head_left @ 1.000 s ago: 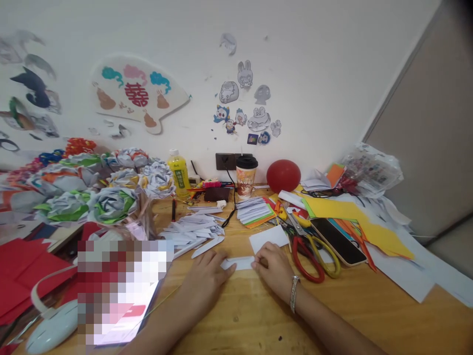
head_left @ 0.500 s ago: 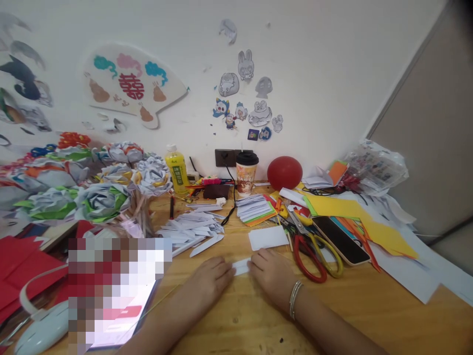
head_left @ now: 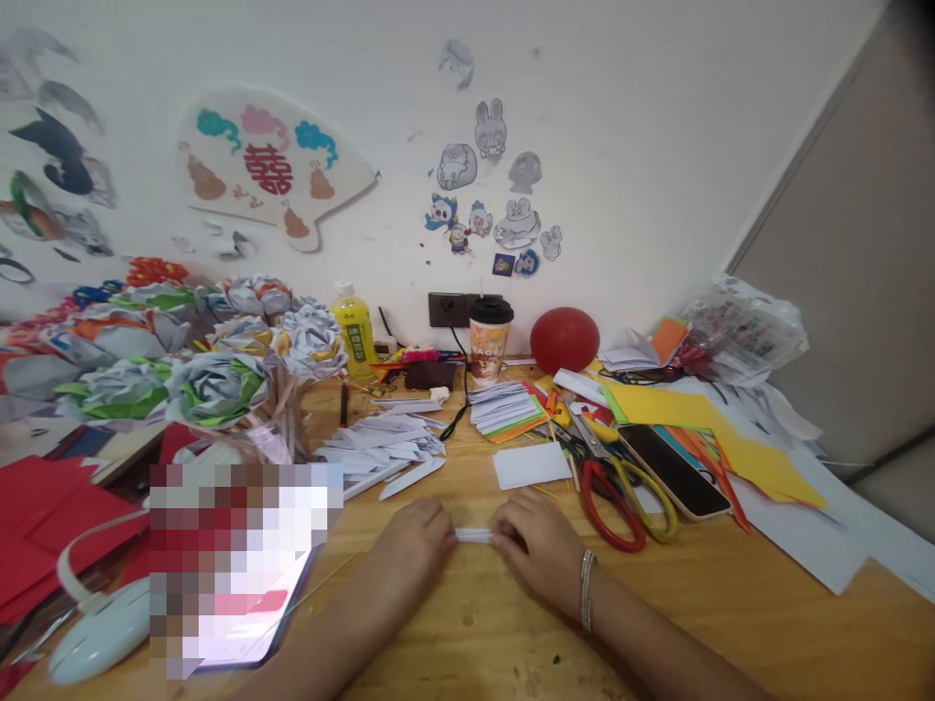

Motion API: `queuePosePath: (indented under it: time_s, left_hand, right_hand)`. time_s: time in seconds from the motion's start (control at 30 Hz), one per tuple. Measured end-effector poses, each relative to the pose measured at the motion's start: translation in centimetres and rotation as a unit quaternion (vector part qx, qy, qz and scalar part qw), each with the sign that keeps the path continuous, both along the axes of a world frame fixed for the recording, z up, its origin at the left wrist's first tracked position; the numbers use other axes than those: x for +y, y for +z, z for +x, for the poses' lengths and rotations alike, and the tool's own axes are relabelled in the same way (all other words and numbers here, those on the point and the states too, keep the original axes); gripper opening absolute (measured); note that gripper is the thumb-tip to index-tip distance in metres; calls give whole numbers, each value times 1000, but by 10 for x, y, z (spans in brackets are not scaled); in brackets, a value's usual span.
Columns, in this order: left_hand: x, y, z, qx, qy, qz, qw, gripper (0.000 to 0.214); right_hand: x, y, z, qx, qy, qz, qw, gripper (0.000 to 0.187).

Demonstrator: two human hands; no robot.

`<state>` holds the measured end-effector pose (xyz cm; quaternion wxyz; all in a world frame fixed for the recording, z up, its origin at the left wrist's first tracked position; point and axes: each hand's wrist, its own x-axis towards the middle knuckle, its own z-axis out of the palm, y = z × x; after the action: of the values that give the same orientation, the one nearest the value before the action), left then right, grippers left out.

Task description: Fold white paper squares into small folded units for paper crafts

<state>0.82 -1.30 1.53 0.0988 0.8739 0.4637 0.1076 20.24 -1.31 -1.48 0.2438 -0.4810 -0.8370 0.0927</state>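
- Strip [head_left: 473,534]: white paper, between the two hands, low over the bare front of the table [head_left: 467,643]; whether it touches the wood cannot be told.
- Strip, change: a second ago a broad band with a raised edge; half a second ago still fairly broad, with a lengthwise crease; now a slim band, visibly narrower.
- Left hand [head_left: 416,547]: fingers bent and closed on the strip's left end; thumb mostly hidden.
- Right hand [head_left: 539,545]: thumb and forefinger pinch the right end. Half a second ago its fingers lay flatter over that end; now they are curled, with a dark hollow showing behind the thumb.
- Bracelet [head_left: 586,590]: on the right wrist, as before.
- Card [head_left: 532,466]: white, flat, just beyond the right hand. A second ago the fingers overlapped its near edge; now its near edge shows.
- Scissors [head_left: 587,495], phone [head_left: 676,472]: right of the card, positions unchanged.
- Pile [head_left: 387,450] of folded white pieces: beyond the left hand, unchanged.
- Stack [head_left: 507,409] of papers: beyond the card, unchanged.
- Head view: shifted slightly between frames.
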Motion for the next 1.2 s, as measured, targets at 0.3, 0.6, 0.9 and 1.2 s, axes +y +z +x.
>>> queuePosePath:
  time_s: [0.3,0.6,0.9,1.2]
  left_hand:
    - [5,-7,6,10,118,38,992,11]
    - [-10,-20,-4,116,-71,125,983,45]
    - [-15,-13,-16,149,-87,55,984,60]
    - [-13,-31,-7,105,-89,114,984,79]
  right_hand:
    - [1,0,-3,-18,-49,-4,999,9]
    - [-13,8,4,-120,28,43,991,44]
    - [-15,21,44,-135,27,-8,991,38]
    - [-17,9,19,-119,32,-32,992,52]
